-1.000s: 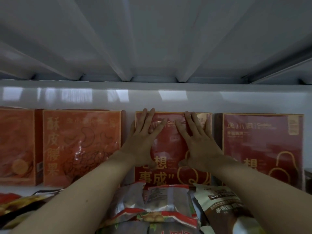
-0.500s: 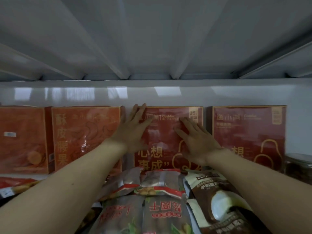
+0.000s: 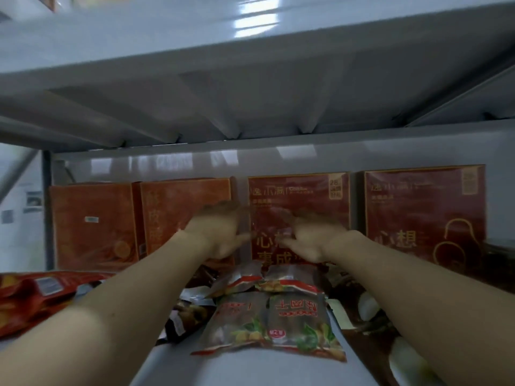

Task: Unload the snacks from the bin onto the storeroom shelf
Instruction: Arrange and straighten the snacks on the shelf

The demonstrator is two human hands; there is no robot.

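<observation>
- Shelf board of grey metal (image 3: 250, 371), lower frame.
- Dark red cardboard snack box (image 3: 299, 196), upright at centre.
- Red-trimmed plastic snack pouches (image 3: 273, 321), flat at lower centre.
- Blurred left hand (image 3: 223, 232) and right hand (image 3: 312, 236), fingers spread, grasping nothing, before the box.

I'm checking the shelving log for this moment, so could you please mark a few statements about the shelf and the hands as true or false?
1. Four boxes stand upright along the back of the shelf. True: two orange boxes and two dark red boxes.
2. The orange boxes stand to the right of the dark red boxes. False: they stand to the left of them.
3. Each hand grips a snack bag. False: the left hand and the right hand have their fingers extended and hold nothing.
4. The snack bags lie flat in front of the boxes. True.
</observation>
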